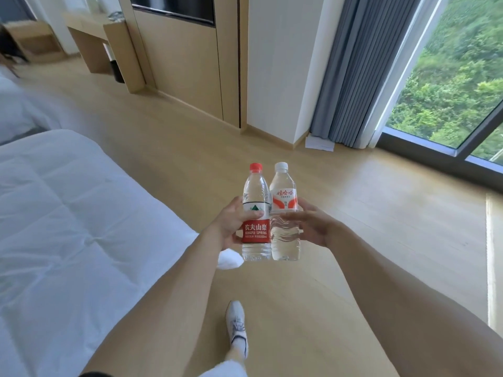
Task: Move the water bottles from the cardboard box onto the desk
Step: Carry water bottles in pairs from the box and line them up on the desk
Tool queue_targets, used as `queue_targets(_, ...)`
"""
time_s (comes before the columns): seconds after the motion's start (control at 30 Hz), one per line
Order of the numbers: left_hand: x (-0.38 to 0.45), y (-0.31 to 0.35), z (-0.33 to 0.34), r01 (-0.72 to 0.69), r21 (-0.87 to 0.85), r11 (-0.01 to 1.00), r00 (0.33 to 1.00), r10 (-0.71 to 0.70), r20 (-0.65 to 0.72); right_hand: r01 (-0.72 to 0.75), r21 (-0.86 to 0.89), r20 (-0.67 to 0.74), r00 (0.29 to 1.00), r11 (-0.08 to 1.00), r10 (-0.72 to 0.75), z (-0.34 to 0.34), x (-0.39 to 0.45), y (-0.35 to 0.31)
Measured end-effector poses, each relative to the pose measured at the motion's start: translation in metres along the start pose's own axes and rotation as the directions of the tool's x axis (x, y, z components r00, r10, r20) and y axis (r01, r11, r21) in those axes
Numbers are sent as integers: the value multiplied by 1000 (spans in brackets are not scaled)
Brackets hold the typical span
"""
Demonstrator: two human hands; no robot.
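Wood floor (353, 213), bed (68, 213) at left. Two bottles upright, touching, held in the air: left hand (231, 224) grips red-cap bottle (256, 213); right hand (313, 227) grips white-cap bottle (284, 202).

Red-capped bottle (256, 213): lower label and left side partly covered by the left hand (231, 224). White-capped bottle (285, 213): mid-body crossed by fingers of the right hand (313, 227); small print on its label too fine to read. Desk (89, 42), upper left of frame: blurred, cut by top edge. Bed (68, 227) runs off left edge. Shoe (236, 322), bottom centre: heel hidden.
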State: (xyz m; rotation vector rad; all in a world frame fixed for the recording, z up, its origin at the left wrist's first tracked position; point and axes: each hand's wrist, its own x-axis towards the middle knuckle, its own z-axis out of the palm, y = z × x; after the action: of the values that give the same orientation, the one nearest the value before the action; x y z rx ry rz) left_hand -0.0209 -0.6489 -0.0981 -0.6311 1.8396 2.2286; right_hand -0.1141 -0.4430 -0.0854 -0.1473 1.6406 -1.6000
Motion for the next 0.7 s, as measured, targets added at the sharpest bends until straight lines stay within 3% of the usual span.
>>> queue_targets(0.4,232,118,-74,-13,-15,1000,998,14,68,-16,-37,-63,998,999,13,-42,219,-131)
queue_targets(0.7,350,187,-136,-5,-54,999,999,4,-35,-23,-85,26,999,996,25,-49,369,-209)
